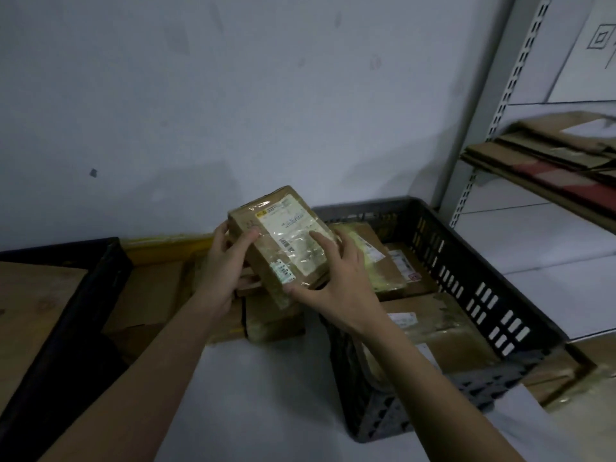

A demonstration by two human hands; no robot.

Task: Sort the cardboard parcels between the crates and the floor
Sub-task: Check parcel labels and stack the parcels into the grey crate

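A brown cardboard parcel [283, 241] bears a white label with a yellow corner patch under glossy clear tape. Beside it, a dark grey slotted crate [473, 281] holds more brown parcels; a black crate [66, 315] stands against a pale grey-white wall [233, 95].

One head cam only — looked fwd and down from close above, toward the wall [200, 95], with a slotted crate [466, 261] lower right — no 2nd view to overlap.

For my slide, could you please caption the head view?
Both hands grip a taped brown cardboard parcel beside a grey slotted plastic crate.
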